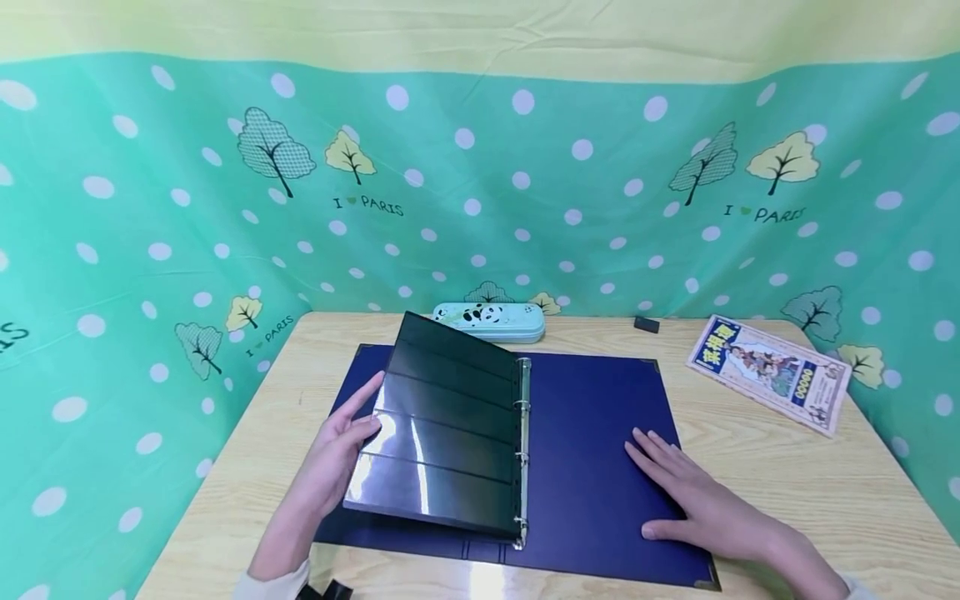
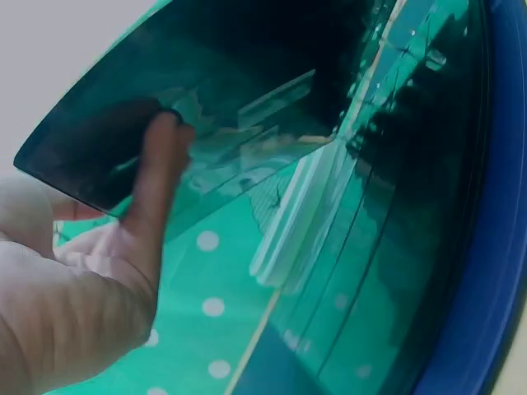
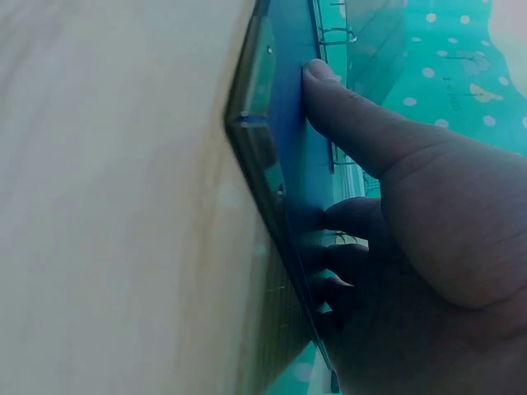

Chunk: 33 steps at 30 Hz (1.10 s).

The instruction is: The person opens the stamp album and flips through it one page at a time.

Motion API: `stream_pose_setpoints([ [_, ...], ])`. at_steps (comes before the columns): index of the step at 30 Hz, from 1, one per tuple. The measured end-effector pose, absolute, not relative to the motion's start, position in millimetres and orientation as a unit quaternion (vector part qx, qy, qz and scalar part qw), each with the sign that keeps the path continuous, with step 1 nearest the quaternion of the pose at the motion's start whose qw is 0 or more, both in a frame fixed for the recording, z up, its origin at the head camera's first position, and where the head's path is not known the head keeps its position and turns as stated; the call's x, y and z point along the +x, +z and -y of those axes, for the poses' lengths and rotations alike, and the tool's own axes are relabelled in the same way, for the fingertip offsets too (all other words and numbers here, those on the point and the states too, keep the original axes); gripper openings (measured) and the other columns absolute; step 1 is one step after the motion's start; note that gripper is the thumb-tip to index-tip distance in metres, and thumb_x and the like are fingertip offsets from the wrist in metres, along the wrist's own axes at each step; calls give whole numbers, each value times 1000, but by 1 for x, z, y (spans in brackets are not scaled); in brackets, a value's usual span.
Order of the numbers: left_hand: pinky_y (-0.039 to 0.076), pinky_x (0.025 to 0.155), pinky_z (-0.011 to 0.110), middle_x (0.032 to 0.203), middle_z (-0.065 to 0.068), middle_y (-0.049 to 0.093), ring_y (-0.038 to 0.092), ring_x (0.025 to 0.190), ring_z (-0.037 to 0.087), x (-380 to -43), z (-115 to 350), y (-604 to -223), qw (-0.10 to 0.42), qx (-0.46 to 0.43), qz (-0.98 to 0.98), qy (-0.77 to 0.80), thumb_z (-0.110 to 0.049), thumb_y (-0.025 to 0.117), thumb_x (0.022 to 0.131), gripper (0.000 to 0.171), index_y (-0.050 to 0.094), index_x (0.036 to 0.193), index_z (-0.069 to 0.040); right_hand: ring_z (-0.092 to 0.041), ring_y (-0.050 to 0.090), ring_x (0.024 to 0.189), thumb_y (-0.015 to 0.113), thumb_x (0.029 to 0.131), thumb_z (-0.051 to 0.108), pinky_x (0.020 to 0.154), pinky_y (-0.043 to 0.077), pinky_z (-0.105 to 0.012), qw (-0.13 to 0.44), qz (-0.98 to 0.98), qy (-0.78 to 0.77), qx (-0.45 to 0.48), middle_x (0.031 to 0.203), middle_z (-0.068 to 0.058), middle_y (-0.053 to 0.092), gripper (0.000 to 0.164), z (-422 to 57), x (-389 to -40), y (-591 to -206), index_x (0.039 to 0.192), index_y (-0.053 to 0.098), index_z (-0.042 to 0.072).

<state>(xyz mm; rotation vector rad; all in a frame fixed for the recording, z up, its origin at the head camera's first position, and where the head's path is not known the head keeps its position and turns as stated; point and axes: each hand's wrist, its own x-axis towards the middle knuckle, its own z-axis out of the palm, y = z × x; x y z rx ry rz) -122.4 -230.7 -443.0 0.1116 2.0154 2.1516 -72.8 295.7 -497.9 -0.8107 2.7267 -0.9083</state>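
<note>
A dark blue ring binder (image 1: 592, 450) with metal corners lies spread open on the table. Its black pocket sheets (image 1: 450, 417), divided into glossy horizontal strips, hang on the metal rings (image 1: 522, 457) and tilt up off the left cover. At their outer edge my left hand (image 1: 326, 462) pinches them between thumb and fingers; the left wrist view shows this hand (image 2: 99, 288) gripping the sheets' edge. My right hand (image 1: 686, 496) rests with fingers spread on the right cover, near its outer edge. In the right wrist view, that thumb (image 3: 354, 103) lies against the blue cover.
Behind the binder stands a light blue panda pencil case (image 1: 491, 321). A small black block (image 1: 647, 324) lies at the back right, left of an illustrated paper booklet (image 1: 772, 371). A green dotted curtain (image 1: 480, 208) encloses the wooden table (image 1: 225, 508).
</note>
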Motion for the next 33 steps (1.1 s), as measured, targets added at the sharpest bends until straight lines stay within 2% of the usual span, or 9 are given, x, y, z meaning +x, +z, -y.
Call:
stream_pose_setpoints([
  [4,33,114,23,184,0,9,28,157,23,-122,239,-446,125,15,-709,694,-17,51,117,66,26,179,-17,14,-8,160,78,101,51,110,-3,2,73,-912,-301,-270,182,-18,27,91,-296,-73,-498,175,37,18],
  [5,36,108,21,183,2,10,31,155,23,-122,240,-447,131,10,-712,690,-18,51,118,66,26,179,-18,15,-8,160,78,101,51,110,-3,2,73,-911,-301,-271,182,-18,27,91,-296,-73,-498,175,37,18],
  [7,42,93,22,164,9,39,50,129,21,-123,242,-451,138,-8,-720,681,-19,51,118,64,28,178,-21,16,-9,159,78,101,51,111,-3,2,72,-911,-302,-273,182,-19,27,91,-296,-73,-498,175,37,17],
  [9,43,86,24,149,6,49,52,111,15,-124,242,-455,140,-25,-731,667,-20,51,118,63,30,178,-23,18,-10,158,78,101,51,112,-3,3,72,-910,-305,-274,181,-20,27,91,-296,-73,-497,175,38,16],
  [12,45,99,36,143,16,62,57,126,19,-124,242,-459,141,-42,-755,640,-22,52,119,63,31,177,-23,18,-10,157,78,101,51,112,-3,3,73,-909,-306,-273,181,-21,27,91,-296,-73,-498,175,38,15],
  [16,35,124,61,173,27,39,39,159,39,-124,240,-462,133,-26,-778,614,-22,55,118,66,29,178,-16,17,-10,158,78,101,50,112,-3,3,74,-909,-306,-274,181,-20,27,91,-296,-73,-498,175,38,16],
  [19,23,132,62,179,27,27,31,164,45,-124,240,-464,115,4,-792,600,-20,57,117,68,27,178,-12,17,-9,158,78,101,51,112,-3,3,74,-909,-305,-273,181,-19,27,91,-296,-73,-498,175,38,16],
  [25,16,132,71,183,28,12,10,168,52,-123,240,-469,74,50,-861,501,-29,66,113,77,28,176,-6,18,-10,157,78,101,51,113,-2,3,71,-910,-301,-275,181,-19,28,91,-296,-73,-499,175,38,17],
  [33,5,123,86,183,30,0,-12,166,58,-126,241,-481,87,55,-905,413,-39,86,98,102,30,174,-1,16,-9,159,78,101,52,112,-2,2,70,-913,-294,-274,182,-18,28,91,-296,-73,-499,175,37,18],
])
